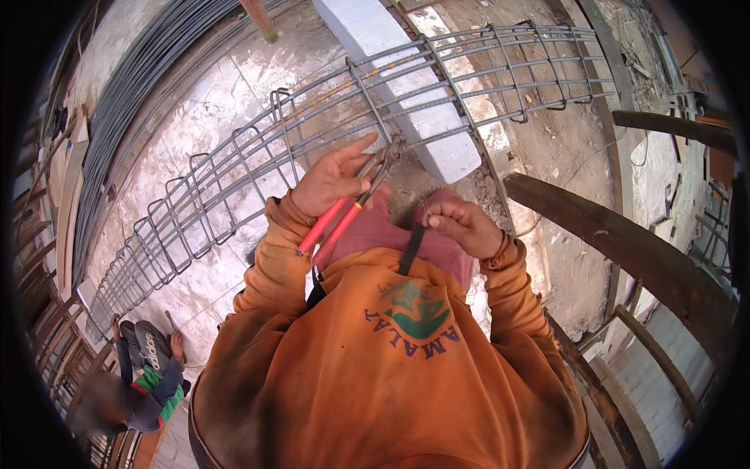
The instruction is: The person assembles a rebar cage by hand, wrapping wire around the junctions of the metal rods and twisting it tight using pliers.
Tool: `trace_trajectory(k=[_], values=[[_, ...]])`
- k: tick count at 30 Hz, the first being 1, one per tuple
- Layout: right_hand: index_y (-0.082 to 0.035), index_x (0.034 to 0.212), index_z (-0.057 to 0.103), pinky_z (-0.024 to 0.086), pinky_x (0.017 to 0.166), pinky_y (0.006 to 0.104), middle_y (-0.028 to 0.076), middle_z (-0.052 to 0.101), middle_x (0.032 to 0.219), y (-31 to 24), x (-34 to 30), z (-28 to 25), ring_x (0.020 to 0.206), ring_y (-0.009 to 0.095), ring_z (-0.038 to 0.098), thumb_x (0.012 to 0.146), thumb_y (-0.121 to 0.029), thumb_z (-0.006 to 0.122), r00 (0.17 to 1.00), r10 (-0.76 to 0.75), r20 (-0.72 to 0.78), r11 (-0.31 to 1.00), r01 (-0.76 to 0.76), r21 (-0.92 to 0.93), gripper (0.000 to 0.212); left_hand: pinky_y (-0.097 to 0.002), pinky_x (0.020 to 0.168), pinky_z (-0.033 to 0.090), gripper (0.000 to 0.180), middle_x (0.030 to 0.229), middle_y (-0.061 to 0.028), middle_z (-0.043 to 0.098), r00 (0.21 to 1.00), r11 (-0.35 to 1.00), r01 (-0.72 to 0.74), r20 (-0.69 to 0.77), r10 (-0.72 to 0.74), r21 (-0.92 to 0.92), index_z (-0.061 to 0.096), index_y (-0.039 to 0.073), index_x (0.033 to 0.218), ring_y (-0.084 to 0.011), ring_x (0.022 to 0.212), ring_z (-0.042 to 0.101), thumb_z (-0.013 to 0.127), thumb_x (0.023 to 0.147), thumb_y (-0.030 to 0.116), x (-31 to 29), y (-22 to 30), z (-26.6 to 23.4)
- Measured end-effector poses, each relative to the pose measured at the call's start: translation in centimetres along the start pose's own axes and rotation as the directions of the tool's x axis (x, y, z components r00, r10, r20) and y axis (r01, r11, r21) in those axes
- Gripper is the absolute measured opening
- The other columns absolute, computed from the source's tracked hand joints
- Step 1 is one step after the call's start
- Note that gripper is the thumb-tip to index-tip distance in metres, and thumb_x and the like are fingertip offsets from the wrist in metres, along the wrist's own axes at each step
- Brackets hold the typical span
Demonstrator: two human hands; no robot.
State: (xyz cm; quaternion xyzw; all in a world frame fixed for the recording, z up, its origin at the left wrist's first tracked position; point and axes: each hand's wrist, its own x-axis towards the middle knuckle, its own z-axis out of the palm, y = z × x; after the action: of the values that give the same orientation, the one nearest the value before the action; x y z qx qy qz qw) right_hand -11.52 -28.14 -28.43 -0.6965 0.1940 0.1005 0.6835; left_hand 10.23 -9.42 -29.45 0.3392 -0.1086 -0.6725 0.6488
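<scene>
My left hand [337, 178] holds end-cutting pincers [337, 228] with red handles. The pincers' metal jaws point up and to the right, close to the lower bars of a long rebar cage [366, 95]. Some fingers of that hand are stretched out while the tool rests across them. My right hand [469, 227] is closed in a pinch at the right, apart from the cage. Between its fingertips is something thin, which looks like tie wire [423, 206]. A dark strap [412, 248] hangs just below those fingertips.
A pale rectangular beam [445, 152] lies under the cage. Long bundled steel rods [129, 94] curve along the far left. Another person [148, 375] crouches by the cage's lower-left end. A thick dark timber [609, 242] stands at my right.
</scene>
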Motion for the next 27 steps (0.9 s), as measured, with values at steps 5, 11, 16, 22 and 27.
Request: trace_trajectory(k=[5,11,16,22,27], values=[[0.003,0.094,0.062,0.042,0.06,0.0239,0.001,0.056,0.071,-0.4,-0.2,-3.1,0.066,0.007,0.047,0.096,-0.012,0.055,0.897,-0.03,-0.442,0.97,-0.082,-0.23,0.017,-0.0266,0.08,0.05,0.072,0.141,-0.0141,0.043,0.99,0.976,0.076,0.101,-0.099,0.206,0.026,0.002,0.148,-0.0169,0.101,0.058,0.056,0.084,-0.004,-0.3,-0.1,1.0],[0.001,0.095,0.062,0.048,0.069,0.0318,0.01,0.06,0.072,-2.7,-0.9,-0.4,0.07,0.019,0.06,0.096,-0.017,0.055,0.995,-0.094,-0.034,0.977,0.086,-0.193,0.019,-0.0268,0.096,0.042,0.071,0.138,-0.0149,0.048,0.996,0.543,-0.058,0.012,0.088,0.838,0.025,0.006,0.149,-0.0185,0.117,0.052,0.051,0.084,-0.006,-2.2,-0.4,0.8],[0.0,0.096,0.063,0.049,0.071,0.0321,0.011,0.061,0.077,3.0,-0.1,-1.0,0.074,0.02,0.06,0.095,-0.013,0.057,0.989,0.055,-0.14,0.99,-0.072,-0.121,0.014,-0.0223,0.094,0.04,0.076,0.135,-0.0103,0.05,0.981,0.949,0.118,0.113,-0.157,0.292,0.027,0.007,0.149,-0.0107,0.111,0.05,0.052,0.08,-0.011,-0.6,-0.1,3.2],[-0.003,0.099,0.063,0.05,0.068,0.035,0.017,0.064,0.081,-0.5,-0.7,-2.8,0.076,0.029,0.064,0.094,-0.016,0.058,0.937,-0.008,-0.348,0.873,-0.163,-0.46,0.015,-0.029,0.1,0.038,0.073,0.138,-0.0113,0.047,0.967,0.824,0.102,0.14,-0.215,0.558,0.031,0.0,0.146,-0.0193,0.118,0.048,0.059,0.079,-0.006,-3.4,0.5,1.1],[0.0,0.095,0.06,0.047,0.066,0.0314,0.012,0.06,0.075,-0.9,-1.4,0.5,0.066,0.02,0.057,0.094,-0.013,0.057,0.983,-0.083,0.166,0.936,0.135,-0.325,0.013,-0.0293,0.103,0.036,0.073,0.134,-0.011,0.049,0.994,0.786,0.043,0.052,-0.095,0.616,0.033,-0.006,0.143,-0.0202,0.123,0.045,0.064,0.077,0.0,-2.9,-0.6,-0.2]])
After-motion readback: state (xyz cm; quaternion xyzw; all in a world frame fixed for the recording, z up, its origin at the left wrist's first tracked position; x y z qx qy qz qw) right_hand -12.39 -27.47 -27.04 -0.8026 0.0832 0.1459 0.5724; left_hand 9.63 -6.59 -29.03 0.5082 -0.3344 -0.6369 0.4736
